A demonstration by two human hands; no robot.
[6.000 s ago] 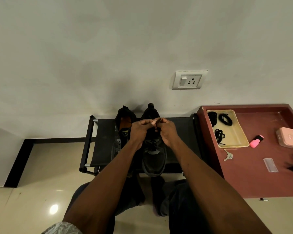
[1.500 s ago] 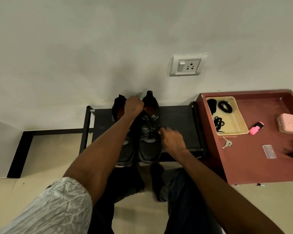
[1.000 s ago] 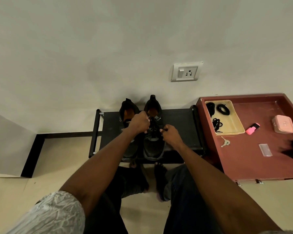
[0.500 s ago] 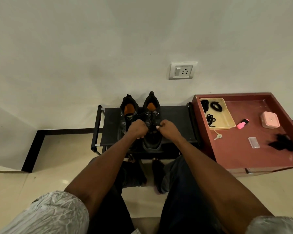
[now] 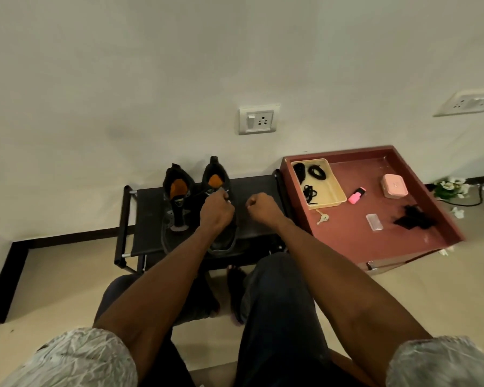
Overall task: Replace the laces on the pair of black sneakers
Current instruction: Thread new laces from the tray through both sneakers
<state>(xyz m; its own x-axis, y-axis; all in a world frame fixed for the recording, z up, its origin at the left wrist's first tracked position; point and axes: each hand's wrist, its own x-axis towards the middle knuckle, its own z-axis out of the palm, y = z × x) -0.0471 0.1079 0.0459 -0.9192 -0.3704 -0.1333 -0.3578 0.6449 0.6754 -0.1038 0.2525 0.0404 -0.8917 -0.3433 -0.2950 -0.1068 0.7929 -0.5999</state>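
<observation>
Black sneakers (image 5: 196, 202) on rack (image 5: 148, 219) | left hand (image 5: 216, 212) pinching lace at right shoe | right hand (image 5: 260, 209) fisted, contents unclear

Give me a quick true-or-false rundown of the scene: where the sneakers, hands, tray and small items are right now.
1. Both sneakers stand on the black rack. True.
2. The left hand is at the right sneaker. True.
3. The right hand rests flat and open on the red table. False: it is curled in a fist above the rack, beside the right sneaker.
4. The beige tray holds black laces. True.
5. The keys lie inside the tray. False: they lie on the table just in front of it.
6. The pink box sits on the rack. False: it sits on the table.
</observation>
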